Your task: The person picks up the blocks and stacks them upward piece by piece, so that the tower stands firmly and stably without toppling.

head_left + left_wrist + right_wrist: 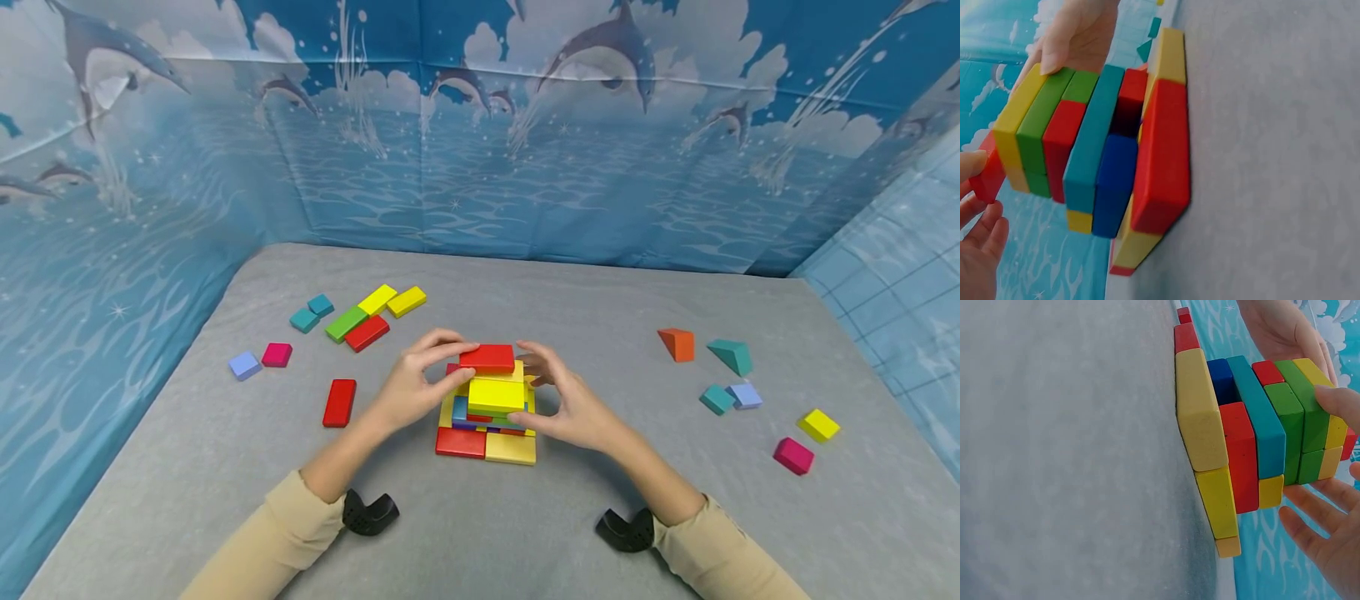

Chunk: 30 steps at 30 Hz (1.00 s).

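Observation:
A stack of colored wooden blocks (pixel 510 447) stands in the middle of the table. Its lowest layer shows red and pale yellow; teal, blue, green and yellow blocks lie in the layers above. My left hand (pixel 426 377) pinches a red block (pixel 487 358) at the very top, thumb in front and fingers behind. On the stack's other side, my right hand (pixel 573 407) curves round the upper layers. Its thumb (pixel 1338 403) presses near the edge of the yellow block (pixel 497 396), while its other fingers reach toward the back.
Left of the stack lie a red block (pixel 340 403), a cluster with green (pixel 347 324) and yellow blocks, and small cubes (pixel 245 365). To the right are an orange wedge (pixel 677 344), a teal wedge (pixel 731 357) and several small cubes (pixel 793 456). A dolphin-print curtain (pixel 480 167) hangs behind.

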Motion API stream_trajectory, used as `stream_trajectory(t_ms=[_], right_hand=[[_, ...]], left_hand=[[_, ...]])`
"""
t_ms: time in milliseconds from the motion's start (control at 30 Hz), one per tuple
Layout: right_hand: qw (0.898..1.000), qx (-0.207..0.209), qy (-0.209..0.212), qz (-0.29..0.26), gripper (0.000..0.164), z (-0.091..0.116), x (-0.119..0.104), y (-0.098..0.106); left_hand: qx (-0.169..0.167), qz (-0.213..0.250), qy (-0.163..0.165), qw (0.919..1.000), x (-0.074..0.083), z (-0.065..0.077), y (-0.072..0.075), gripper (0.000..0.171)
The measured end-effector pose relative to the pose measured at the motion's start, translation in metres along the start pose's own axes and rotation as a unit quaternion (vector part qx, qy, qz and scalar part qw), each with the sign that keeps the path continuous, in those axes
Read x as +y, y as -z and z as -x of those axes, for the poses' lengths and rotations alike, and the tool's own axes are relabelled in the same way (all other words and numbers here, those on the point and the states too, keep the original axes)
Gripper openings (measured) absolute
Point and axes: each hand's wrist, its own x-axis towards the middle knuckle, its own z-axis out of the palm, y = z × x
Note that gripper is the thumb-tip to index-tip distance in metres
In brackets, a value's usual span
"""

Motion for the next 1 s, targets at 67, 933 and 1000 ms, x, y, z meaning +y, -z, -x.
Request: stream_trajectory(t_ms=[67,933,1000], right_hand=[[1.0,-0.001,0.003,-0.001,0.082,-0.001,-0.011,0.002],[0.999,0.006,0.046,0.029,0.073,0.003,0.019,-0.003],[0.999,0.006,0.04,0.029,0.073,0.003,0.017,-0.003]], left_hand=[[-0.007,0.001,0.008,0.9999,0.01,-0.002,-0.002,0.034],[-0.037,0.06,0.038,0.9968,-0.004,-0.001,-0.008,0.036],[-0.037,0.062,0.037,0.9967,-0.004,0.0,-0.002,0.039]])
